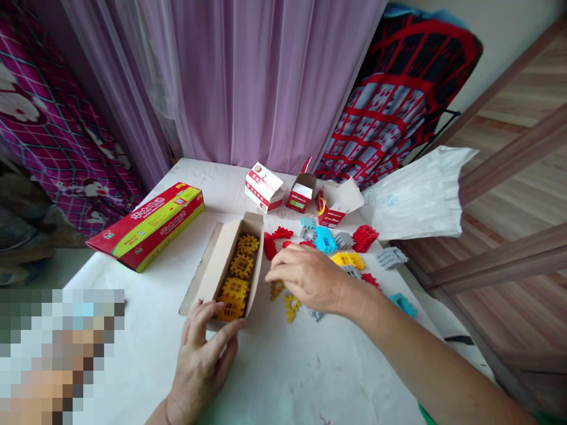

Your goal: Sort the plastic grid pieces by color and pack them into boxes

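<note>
An open cardboard box (218, 260) lies on the white table (274, 372) with several orange waffle blocks (239, 271) stacked inside. My left hand (201, 357) rests on the box's near end, fingers spread against it. My right hand (308, 277) hovers palm down over loose blocks just right of the box, fingers curled over a yellow block (291, 307); whether it grips one is hidden. More loose blocks lie beyond: red blocks (365, 236), a blue block (325, 239), grey blocks (392, 257) and a yellow cluster (348, 260).
A long red and yellow box (148, 227) lies at the left. Three small opened red and white cartons (264, 187) stand at the back. A white bag (416, 198) hangs over the right edge. Purple curtains (248, 77) hang behind the table.
</note>
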`<act>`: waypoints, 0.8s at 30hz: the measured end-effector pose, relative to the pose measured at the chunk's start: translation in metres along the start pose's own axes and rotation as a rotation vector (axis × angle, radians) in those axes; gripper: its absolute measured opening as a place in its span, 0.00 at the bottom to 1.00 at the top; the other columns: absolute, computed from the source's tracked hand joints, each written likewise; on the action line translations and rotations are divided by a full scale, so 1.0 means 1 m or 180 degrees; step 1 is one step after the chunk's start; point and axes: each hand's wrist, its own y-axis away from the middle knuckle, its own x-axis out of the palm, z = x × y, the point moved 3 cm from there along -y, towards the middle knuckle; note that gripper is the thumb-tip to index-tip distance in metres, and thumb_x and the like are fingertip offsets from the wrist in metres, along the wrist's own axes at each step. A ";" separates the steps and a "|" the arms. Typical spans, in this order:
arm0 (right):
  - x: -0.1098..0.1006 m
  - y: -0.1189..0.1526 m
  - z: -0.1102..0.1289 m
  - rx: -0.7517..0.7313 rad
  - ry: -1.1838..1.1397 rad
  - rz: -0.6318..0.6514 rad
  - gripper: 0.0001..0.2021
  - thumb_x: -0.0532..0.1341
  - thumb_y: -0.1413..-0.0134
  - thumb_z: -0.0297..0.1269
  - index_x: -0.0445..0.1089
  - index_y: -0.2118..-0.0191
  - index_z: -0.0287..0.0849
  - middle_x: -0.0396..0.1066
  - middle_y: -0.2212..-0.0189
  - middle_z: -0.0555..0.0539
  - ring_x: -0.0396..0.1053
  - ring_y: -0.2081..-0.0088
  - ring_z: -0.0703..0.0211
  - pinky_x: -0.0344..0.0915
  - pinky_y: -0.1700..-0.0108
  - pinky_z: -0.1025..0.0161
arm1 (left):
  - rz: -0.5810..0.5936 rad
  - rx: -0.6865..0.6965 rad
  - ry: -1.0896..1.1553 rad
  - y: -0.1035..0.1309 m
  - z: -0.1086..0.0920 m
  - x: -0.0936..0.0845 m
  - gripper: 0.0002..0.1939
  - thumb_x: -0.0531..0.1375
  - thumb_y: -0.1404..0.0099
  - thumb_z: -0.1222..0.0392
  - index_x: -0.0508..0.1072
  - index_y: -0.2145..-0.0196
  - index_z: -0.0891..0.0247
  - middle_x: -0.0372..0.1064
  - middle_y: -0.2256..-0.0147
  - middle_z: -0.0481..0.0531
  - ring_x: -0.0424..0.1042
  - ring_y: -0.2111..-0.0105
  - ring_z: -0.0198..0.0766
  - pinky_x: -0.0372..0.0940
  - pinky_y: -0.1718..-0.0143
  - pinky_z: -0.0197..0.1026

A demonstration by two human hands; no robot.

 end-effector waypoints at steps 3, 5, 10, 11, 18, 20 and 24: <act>0.013 -0.028 0.027 -0.0309 0.0162 0.0366 0.13 0.57 0.39 0.29 0.78 0.56 0.48 0.75 0.56 0.48 0.66 0.54 0.54 0.61 0.54 0.57 | 0.0021 0.0056 -0.0010 -0.001 0.001 -0.001 0.15 0.61 0.40 0.72 0.76 0.58 0.56 0.63 0.51 0.56 0.67 0.48 0.44 0.62 0.39 0.57; 0.024 -0.043 0.036 -0.0416 0.0285 0.0650 0.12 0.58 0.38 0.32 0.78 0.56 0.49 0.75 0.57 0.47 0.66 0.54 0.53 0.60 0.55 0.57 | 0.0035 0.0080 0.0007 -0.001 0.001 -0.001 0.15 0.61 0.39 0.72 0.76 0.57 0.56 0.63 0.51 0.57 0.67 0.48 0.44 0.61 0.39 0.57; 0.048 -0.070 0.040 -0.0088 0.0664 0.1230 0.11 0.59 0.41 0.32 0.80 0.58 0.48 0.75 0.60 0.43 0.67 0.53 0.52 0.61 0.53 0.56 | 0.0044 0.0065 0.0036 0.000 0.001 -0.001 0.16 0.60 0.39 0.72 0.76 0.57 0.56 0.64 0.49 0.57 0.67 0.47 0.45 0.62 0.40 0.57; 0.048 -0.073 0.038 0.0019 0.0689 0.1203 0.12 0.59 0.41 0.31 0.80 0.58 0.48 0.75 0.60 0.43 0.67 0.53 0.51 0.61 0.52 0.56 | 0.0043 0.0056 0.0031 0.001 0.001 0.000 0.16 0.60 0.39 0.72 0.76 0.57 0.56 0.63 0.49 0.57 0.67 0.47 0.45 0.62 0.40 0.57; 0.005 -0.048 -0.008 0.0540 -0.0164 0.0438 0.22 0.53 0.46 0.21 0.81 0.59 0.50 0.77 0.57 0.50 0.71 0.54 0.60 0.64 0.51 0.63 | 0.0068 0.0069 0.0058 0.002 0.003 0.000 0.17 0.60 0.40 0.73 0.75 0.56 0.56 0.63 0.49 0.58 0.66 0.46 0.46 0.62 0.40 0.60; -0.014 -0.026 -0.040 0.1002 -0.0183 0.0210 0.21 0.52 0.47 0.21 0.81 0.61 0.49 0.78 0.58 0.52 0.72 0.56 0.60 0.65 0.51 0.63 | 0.0092 0.0097 0.0038 0.000 0.003 0.000 0.16 0.60 0.39 0.73 0.75 0.56 0.56 0.63 0.49 0.58 0.67 0.46 0.47 0.62 0.40 0.60; -0.044 0.031 -0.110 0.2214 0.0297 -0.0196 0.18 0.53 0.43 0.28 0.79 0.57 0.48 0.79 0.57 0.51 0.73 0.54 0.58 0.66 0.52 0.63 | 0.0057 0.0247 0.0044 -0.002 0.003 0.000 0.16 0.61 0.39 0.72 0.75 0.56 0.57 0.66 0.52 0.57 0.68 0.49 0.45 0.61 0.39 0.58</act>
